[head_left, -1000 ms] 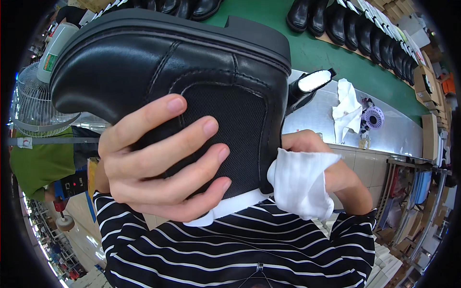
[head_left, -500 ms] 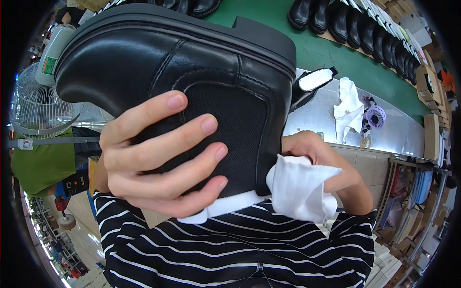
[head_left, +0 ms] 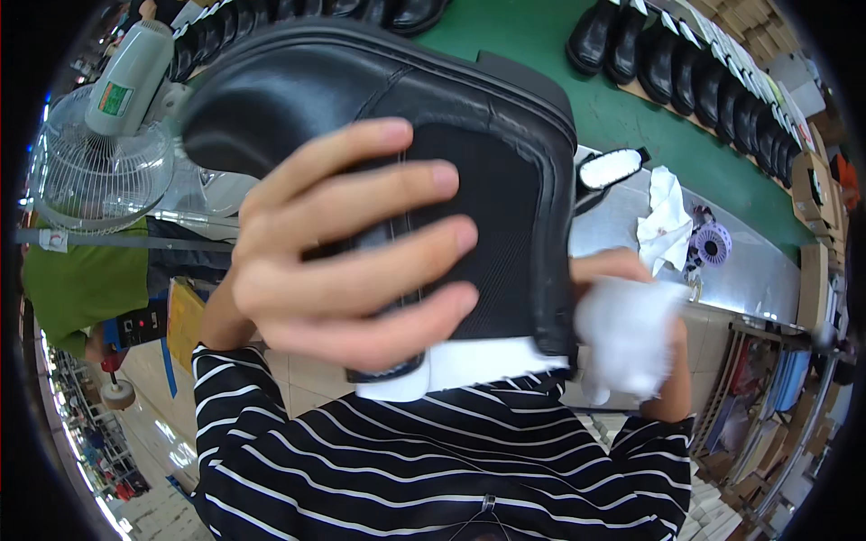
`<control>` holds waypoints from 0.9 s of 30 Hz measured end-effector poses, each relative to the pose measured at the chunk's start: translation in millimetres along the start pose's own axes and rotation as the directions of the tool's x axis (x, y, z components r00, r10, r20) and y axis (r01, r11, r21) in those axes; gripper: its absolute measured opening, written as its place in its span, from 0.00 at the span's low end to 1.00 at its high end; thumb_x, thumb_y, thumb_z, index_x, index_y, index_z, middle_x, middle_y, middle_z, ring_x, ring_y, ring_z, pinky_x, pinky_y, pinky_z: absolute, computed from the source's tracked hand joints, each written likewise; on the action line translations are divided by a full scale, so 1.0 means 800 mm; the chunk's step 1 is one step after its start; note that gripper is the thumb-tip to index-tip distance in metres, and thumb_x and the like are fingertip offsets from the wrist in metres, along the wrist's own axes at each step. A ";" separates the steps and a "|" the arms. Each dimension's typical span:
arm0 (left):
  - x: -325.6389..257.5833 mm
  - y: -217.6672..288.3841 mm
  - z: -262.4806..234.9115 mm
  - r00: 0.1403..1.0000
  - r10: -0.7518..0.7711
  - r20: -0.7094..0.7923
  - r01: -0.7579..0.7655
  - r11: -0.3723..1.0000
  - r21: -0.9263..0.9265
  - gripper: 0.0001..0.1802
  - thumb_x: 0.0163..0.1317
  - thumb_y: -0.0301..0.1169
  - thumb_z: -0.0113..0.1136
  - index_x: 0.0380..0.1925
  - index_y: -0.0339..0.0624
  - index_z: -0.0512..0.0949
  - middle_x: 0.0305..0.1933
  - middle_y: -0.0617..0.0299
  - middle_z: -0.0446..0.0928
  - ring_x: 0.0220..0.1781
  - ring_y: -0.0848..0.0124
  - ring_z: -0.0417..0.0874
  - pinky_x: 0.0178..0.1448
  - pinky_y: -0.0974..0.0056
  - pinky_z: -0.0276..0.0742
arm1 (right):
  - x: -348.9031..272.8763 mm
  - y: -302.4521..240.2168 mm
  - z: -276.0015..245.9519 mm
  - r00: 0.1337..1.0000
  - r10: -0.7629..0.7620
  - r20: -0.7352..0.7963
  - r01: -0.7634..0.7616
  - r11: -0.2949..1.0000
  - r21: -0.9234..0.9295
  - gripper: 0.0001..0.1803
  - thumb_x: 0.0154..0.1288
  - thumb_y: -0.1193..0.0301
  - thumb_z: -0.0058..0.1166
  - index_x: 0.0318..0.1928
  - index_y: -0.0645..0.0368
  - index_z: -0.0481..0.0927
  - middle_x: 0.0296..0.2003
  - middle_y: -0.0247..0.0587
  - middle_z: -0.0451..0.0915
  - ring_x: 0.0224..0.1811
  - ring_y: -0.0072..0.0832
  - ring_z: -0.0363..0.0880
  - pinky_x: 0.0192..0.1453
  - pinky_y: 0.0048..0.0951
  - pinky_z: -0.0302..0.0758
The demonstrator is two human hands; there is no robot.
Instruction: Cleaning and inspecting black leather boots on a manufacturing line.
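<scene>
A black ankle boot [head_left: 280,99] with a dark elastic side panel is held up sole-uppermost, its toe pointing left. My left hand [head_left: 352,261] grips it, fingers lying across the near side and panel. White material [head_left: 483,365] shows at the boot's opening, which faces down. To the right of the shaft, my right hand [head_left: 622,263] is closed on a white cloth [head_left: 631,338]. Cloth and hand are smeared by motion, and most of the right fingers are hidden. A narrow gap shows between cloth and boot.
Rows of black boots [head_left: 663,68] stand on the green tabletop [head_left: 532,41]. A boot with white inside [head_left: 612,169], another white cloth [head_left: 663,221] and a small purple fan [head_left: 712,243] lie by the metal surface. A large fan [head_left: 131,90] and a person in green [head_left: 81,279] are left.
The boot and my left hand have shifted right and slightly down in view. My right hand with the cloth has moved right, away from the boot's shaft.
</scene>
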State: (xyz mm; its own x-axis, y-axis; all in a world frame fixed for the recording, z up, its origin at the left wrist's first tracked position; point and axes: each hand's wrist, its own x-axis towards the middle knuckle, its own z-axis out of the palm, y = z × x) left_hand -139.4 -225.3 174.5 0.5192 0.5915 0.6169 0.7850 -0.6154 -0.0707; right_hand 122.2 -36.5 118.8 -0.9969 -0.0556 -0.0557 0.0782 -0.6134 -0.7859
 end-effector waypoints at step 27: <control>0.034 0.048 0.103 0.417 -0.879 -0.231 0.655 0.467 -0.594 0.32 0.39 0.26 0.80 0.47 0.32 0.77 0.44 0.49 0.82 0.46 0.56 0.85 0.51 0.61 0.80 | 0.081 0.005 0.054 0.472 -0.859 -0.199 0.130 0.291 -0.948 0.51 0.40 0.76 0.69 0.69 0.72 0.61 0.61 0.45 0.74 0.27 0.16 0.80 0.29 0.15 0.71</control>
State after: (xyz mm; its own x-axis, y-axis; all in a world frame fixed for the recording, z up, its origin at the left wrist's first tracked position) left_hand -67.0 -189.5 123.9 -0.5516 0.6671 0.5007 0.5064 -0.2092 0.8365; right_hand 58.2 -76.5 139.0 -0.5391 0.6573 0.5265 -0.1159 0.5613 -0.8194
